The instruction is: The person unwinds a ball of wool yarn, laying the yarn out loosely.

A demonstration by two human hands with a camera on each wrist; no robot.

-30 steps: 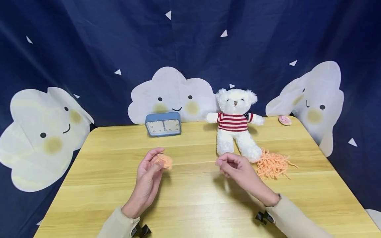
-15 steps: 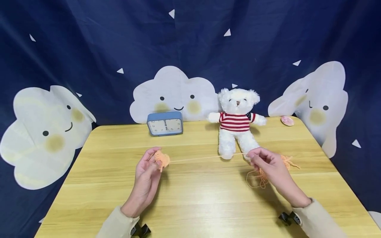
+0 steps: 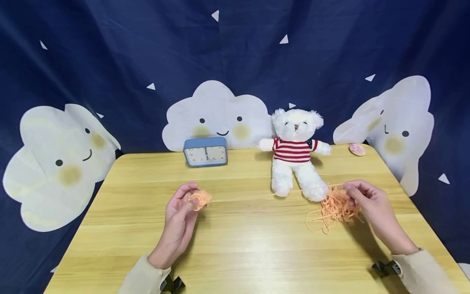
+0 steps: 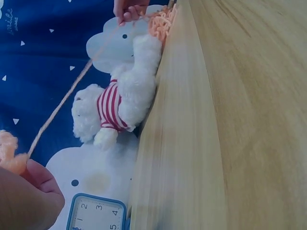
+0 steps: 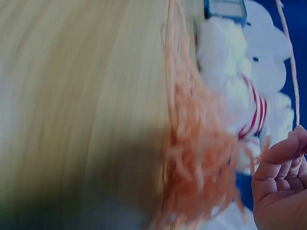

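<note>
My left hand [image 3: 180, 222] holds a small wad of peach yarn [image 3: 200, 200] between thumb and fingers, above the left half of the table. From it a single yarn strand [image 4: 67, 96] runs taut to my right hand [image 3: 374, 210], which pinches it between thumb and fingertips. A loose, tangled heap of peach yarn [image 3: 335, 206] lies beneath and left of the right hand, by the bear's foot. In the right wrist view the heap [image 5: 199, 153] looks blurred, and the right hand [image 5: 283, 177] stands beside it with the strand rising from its fingertips.
A white teddy bear [image 3: 293, 153] in a red-striped shirt sits at the back of the wooden table [image 3: 249, 245]. Left of it stands a blue clock [image 3: 205, 152]. A round pink object [image 3: 357, 150] lies near the back right corner. A dark blue curtain [image 3: 249, 45] hangs behind.
My right hand has moved from near the middle out to the right, drawing the strand long between the hands. The left hand stays nearly in place with its wad.
</note>
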